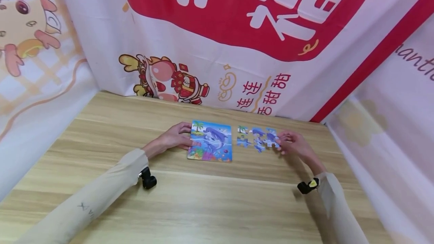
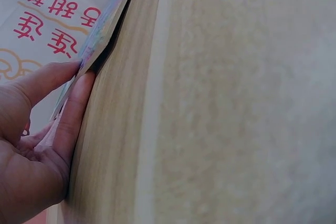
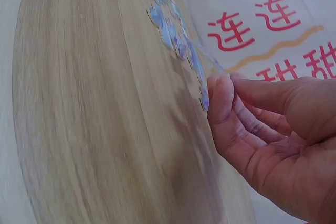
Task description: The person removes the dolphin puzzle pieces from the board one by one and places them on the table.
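A square board printed with a dolphin sea scene lies on the wooden table. My left hand pinches its left edge; in the left wrist view the thumb is on the printed face, fingers are at the underside, and a dark gap shows beneath the board. To its right lie several jigsaw pieces with matching dolphin artwork, partly joined, with gaps between them. My right hand pinches a puzzle piece at the right end of this group. In the right wrist view, thumb and forefinger meet over it, hiding part of it.
The wood-grain table extends toward me. Behind it hangs a white and red printed cloth, close beyond the board and pieces. More printed cloth stands at the left and right. Both forearms wear small black wrist cameras.
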A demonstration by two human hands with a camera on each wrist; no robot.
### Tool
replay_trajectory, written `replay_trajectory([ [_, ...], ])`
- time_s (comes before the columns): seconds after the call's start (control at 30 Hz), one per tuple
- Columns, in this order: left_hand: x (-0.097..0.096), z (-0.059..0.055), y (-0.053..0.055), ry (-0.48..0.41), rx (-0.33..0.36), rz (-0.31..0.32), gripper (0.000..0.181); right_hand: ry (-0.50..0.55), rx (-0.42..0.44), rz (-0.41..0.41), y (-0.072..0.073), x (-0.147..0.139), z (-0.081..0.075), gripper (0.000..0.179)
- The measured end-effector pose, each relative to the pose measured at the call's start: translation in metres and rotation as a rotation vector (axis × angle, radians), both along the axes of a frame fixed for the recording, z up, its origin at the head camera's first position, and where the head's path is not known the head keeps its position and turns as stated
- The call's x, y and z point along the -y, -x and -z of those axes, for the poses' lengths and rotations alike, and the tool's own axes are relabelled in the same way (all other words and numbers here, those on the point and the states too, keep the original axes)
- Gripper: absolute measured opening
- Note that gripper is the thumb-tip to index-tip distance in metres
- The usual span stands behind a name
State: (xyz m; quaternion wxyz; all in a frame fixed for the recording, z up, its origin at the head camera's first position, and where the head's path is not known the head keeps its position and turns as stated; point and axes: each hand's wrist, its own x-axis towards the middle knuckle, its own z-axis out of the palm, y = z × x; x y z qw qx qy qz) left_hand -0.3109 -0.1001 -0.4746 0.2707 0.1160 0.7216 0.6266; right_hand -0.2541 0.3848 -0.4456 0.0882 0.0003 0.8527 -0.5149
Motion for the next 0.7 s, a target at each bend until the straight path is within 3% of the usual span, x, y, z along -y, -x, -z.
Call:
replay_trajectory([
  [0.27,0.002,-0.001,-0.001,-0.026,0.011,0.005,0.080,0.022,0.109,0.007,-0.004,-0.003,-0.004,0.036],
  [0.7,0.001,-0.001,-0.002,-0.019,0.015,0.008,0.078,-0.139,0.077,0.050,-0.005,0.009,-0.004,0.031],
])
